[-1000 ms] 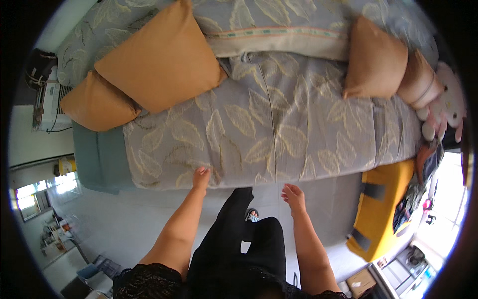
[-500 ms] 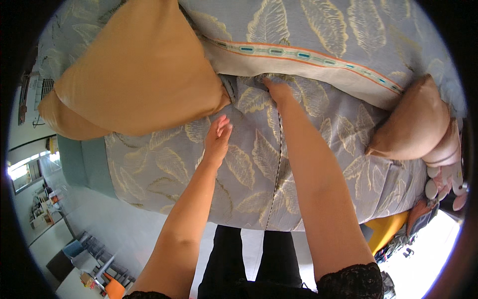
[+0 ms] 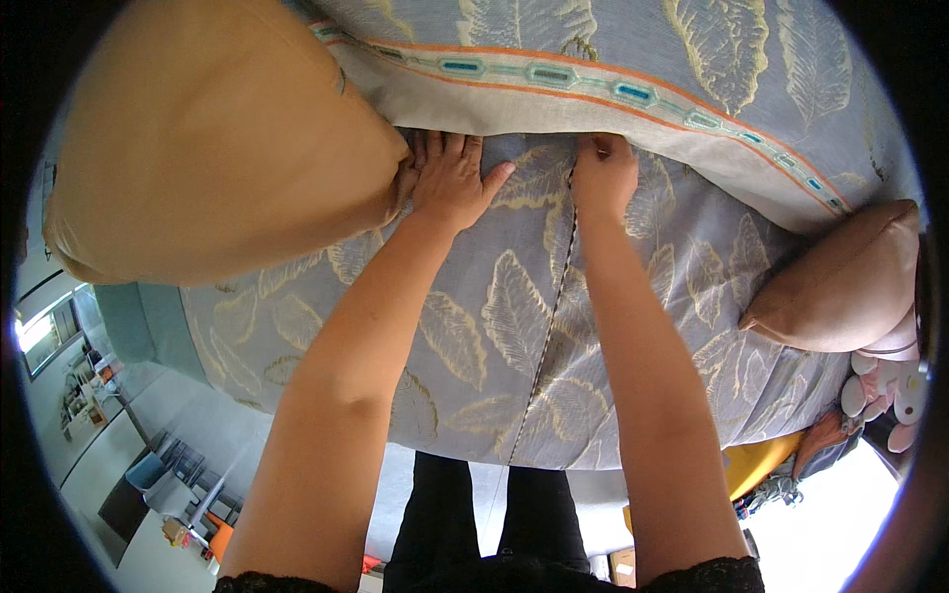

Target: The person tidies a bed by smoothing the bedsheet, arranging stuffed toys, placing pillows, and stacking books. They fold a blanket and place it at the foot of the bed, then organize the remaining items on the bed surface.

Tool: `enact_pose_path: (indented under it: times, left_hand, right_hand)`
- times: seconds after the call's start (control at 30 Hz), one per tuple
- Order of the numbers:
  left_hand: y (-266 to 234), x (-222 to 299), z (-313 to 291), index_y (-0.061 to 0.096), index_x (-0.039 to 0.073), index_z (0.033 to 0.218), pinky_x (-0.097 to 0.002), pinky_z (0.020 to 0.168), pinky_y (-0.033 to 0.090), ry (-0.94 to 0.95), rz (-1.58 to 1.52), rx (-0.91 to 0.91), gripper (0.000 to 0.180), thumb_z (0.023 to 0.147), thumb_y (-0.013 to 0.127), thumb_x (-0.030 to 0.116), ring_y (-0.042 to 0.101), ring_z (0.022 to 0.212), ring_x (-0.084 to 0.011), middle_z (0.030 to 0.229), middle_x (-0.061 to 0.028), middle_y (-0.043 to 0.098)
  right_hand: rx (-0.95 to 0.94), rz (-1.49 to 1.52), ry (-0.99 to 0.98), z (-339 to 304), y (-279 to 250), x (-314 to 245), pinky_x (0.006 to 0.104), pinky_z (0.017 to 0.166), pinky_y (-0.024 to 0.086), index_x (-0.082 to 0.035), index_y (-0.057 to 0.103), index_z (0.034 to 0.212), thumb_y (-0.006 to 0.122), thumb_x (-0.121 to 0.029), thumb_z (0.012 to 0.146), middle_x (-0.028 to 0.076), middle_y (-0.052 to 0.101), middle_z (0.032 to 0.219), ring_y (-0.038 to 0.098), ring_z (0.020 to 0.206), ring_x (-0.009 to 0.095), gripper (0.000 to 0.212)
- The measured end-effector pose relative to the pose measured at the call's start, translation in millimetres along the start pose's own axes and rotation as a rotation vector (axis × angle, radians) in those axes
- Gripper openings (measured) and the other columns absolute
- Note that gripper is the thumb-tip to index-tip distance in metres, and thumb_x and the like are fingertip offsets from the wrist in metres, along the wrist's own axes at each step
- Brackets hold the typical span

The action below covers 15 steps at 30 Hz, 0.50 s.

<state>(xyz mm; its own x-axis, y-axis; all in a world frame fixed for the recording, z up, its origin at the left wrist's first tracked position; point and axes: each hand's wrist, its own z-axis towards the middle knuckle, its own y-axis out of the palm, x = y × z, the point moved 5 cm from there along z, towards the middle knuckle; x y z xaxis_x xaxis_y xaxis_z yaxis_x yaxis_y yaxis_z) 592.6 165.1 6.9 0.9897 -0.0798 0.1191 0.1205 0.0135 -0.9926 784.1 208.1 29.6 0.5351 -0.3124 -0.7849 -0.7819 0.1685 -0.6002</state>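
Observation:
A grey cover (image 3: 465,356) with pale leaf patterns drapes the sofa seat, and a dark-and-white seam runs down it. Along the foot of the backrest hangs a cream fabric band (image 3: 554,111) with orange and teal trim. My left hand (image 3: 452,183) lies flat on the grey cover, open, with its fingertips at the band's lower edge, beside a large tan cushion (image 3: 227,148). My right hand (image 3: 605,178) is closed at that edge, by the top of the seam. Whatever its curled fingers hold is hidden.
A brown cushion (image 3: 840,282) leans at the right end, next to a pink-and-white plush item (image 3: 875,390). A yellow object (image 3: 761,465) stands below the seat's right front. At the far left are a teal sofa side (image 3: 148,326), a desk and chairs.
My left hand has moved forward from above the seat to lie flat by the band. The right hand has shifted slightly right and shows curled fingers. The view has come closer.

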Motion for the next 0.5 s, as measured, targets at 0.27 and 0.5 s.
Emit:
enact_pose_path:
  times: [0.27, 0.5]
  left_hand:
    - [0, -5, 8, 0.034, 0.015, 0.139, -0.0566, 0.104, 0.021, -0.154, -0.039, -0.044, 0.067, 0.087, 0.048, 0.053, 0.018, 0.129, -0.0473, 0.144, -0.0231, 0.015]
    - [1, -17, 74, 0.043, 0.014, 0.134, -0.0475, 0.103, 0.029, -0.039, -0.002, 0.080, 0.071, 0.087, 0.032, 0.066, 0.041, 0.123, -0.0339, 0.138, -0.0160, 0.041]
  right_hand:
    - [-0.215, -0.655, -0.653, -54, 54, -20, 0.0515, 0.109, 0.017, -0.001, 0.039, 0.135, 0.045, -0.051, 0.087, 0.015, 0.035, 0.141, 0.026, 0.133, 0.034, 0.069]
    - [-0.215, -0.756, -0.773, -24, 64, -28, 0.0452, 0.113, 0.012, -0.003, 0.028, 0.141, 0.036, -0.052, 0.092, 0.018, 0.029, 0.145, 0.021, 0.136, 0.035, 0.070]
